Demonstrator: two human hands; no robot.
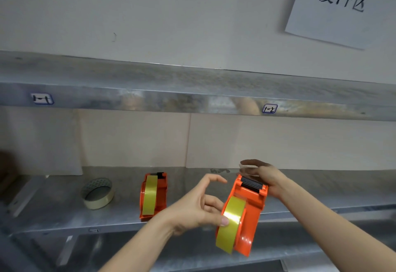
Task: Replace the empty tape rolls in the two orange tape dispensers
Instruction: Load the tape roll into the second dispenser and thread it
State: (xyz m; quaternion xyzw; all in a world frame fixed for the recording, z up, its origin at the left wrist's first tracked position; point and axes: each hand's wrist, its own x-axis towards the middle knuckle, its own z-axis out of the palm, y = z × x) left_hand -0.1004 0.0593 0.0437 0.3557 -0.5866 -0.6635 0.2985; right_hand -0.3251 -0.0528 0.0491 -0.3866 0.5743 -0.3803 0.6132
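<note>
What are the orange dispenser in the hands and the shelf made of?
The dispenser looks like glossy moulded plastic: uniform orange with soft highlights. The shelf looks like bare sheet metal, perhaps galvanised steel: dull grey with mottled reflections.

Metal shelf (53,211), paper sign (342,8), shelf label (42,98)

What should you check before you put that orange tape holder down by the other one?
1. The held dispenser has tape: ok, a yellow roll sits in it.
2. Grip: ok, the left hand pinches the roll; the right hand is at the roller end.
3. Tape end fed over the roller: cannot tell, blurred.
4. The other dispenser is loaded: ok, yellow tape shows.
5. The pale roll is out of the way: ok, it lies apart on the shelf.
</note>
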